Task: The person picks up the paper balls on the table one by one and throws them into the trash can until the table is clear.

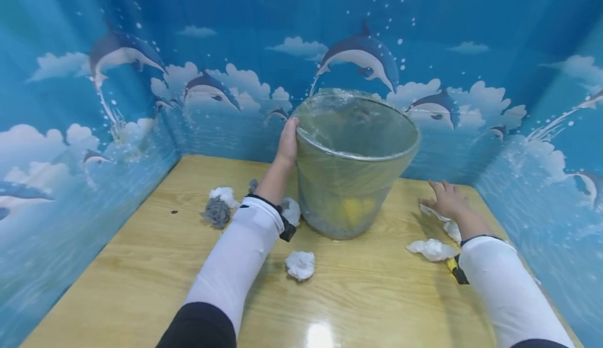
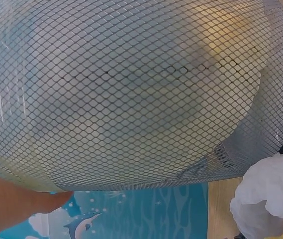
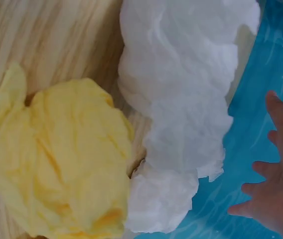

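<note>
My left hand grips the left rim of a mesh wastebasket lined with a clear plastic bag. The wastebasket leans slightly, its mouth partly facing me. A blurred yellow shape shows through its wall. In the left wrist view the mesh side fills most of the picture. To the right, my right hand is spread above crumpled white paper, holding nothing. The right wrist view shows its spread fingers beside white crumpled paper and a yellow crumpled ball.
Left of the wastebasket lie a grey crumpled ball and a white one. Another white ball rests in front of it. Blue dolphin-print curtains enclose the wooden table at the back and sides.
</note>
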{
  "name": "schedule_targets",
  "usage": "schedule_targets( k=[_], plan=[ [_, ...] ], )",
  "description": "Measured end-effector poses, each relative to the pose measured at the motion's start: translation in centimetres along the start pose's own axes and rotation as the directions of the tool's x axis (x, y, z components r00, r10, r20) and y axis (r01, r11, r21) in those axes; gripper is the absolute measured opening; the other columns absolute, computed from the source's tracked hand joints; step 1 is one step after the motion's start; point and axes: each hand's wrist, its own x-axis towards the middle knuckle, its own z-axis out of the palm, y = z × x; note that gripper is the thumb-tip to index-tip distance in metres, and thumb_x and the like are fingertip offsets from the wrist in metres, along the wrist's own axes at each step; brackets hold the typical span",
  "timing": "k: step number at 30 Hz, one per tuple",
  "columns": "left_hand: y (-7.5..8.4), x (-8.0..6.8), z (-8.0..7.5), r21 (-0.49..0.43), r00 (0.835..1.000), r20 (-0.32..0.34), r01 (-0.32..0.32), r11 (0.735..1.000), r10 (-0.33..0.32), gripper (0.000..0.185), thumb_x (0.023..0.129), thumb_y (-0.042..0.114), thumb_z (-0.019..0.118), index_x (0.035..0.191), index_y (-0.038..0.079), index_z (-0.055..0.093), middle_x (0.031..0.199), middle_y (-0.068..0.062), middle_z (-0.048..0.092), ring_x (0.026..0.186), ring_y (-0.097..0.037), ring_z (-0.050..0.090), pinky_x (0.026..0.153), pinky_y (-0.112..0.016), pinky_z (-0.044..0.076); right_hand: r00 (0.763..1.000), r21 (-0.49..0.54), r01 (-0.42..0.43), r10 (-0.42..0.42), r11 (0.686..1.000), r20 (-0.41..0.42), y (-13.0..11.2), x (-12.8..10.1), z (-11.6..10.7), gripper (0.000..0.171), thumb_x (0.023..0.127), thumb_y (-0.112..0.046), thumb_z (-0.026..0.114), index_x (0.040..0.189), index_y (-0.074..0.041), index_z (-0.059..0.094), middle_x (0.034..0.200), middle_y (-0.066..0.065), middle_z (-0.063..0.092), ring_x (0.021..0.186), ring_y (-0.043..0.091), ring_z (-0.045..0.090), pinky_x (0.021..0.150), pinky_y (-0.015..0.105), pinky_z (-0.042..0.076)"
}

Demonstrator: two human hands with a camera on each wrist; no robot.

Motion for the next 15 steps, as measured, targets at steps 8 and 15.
schedule_targets(
  k=[8,15],
  plan=[
    [-0.1,0.1,0.1,-0.01,1.0,-0.004,-0.02,1.0,0.02,0.059,0.1,0.037,0.022,0.151,0.008,0.029,0.156,-0.009,0.029,0.143,-0.025,0.028,0.118,-0.04,0.021,0.997,0.043,-0.052,0.049,0.998,0.065,0.0,0.2,0.9,0.081,0.097,-0.05,0.048,0.151,0.0,0.016,0.149,0.042,0.004,0.132,0.067,-0.002,0.095,0.084,0.006],
    [-0.1,0.1,0.2,-0.005,1.0,0.01,-0.013,1.0,0.013,0.06,0.1,0.037,0.022,0.153,0.009,0.025,0.158,-0.009,0.024,0.145,-0.025,0.023,0.119,-0.04,0.018,0.993,0.041,-0.06,0.056,0.997,0.103,0.4,0.4,1.7,0.071,0.101,-0.039,0.044,0.148,0.007,0.019,0.145,0.045,0.01,0.13,0.069,0.002,0.096,0.082,0.012]
  ],
)
